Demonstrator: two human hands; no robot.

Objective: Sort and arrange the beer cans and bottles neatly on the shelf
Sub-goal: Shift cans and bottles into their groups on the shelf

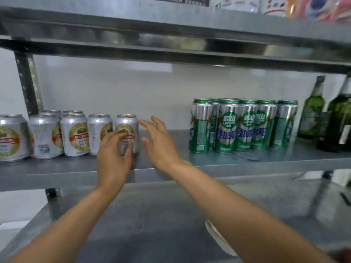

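Observation:
Several short silver cans with gold labels stand in a row at the left of the metal shelf. My left hand curls around the front of the rightmost silver can, which stands upright on the shelf. My right hand hovers just right of that can, fingers spread, holding nothing. A tight group of tall green cans stands further right. Green glass bottles stand at the far right.
An upper shelf hangs close above the cans, with packaged goods on top. A lower metal shelf lies under my arms. A bare gap of shelf separates the silver and green cans. A perforated upright post stands at back left.

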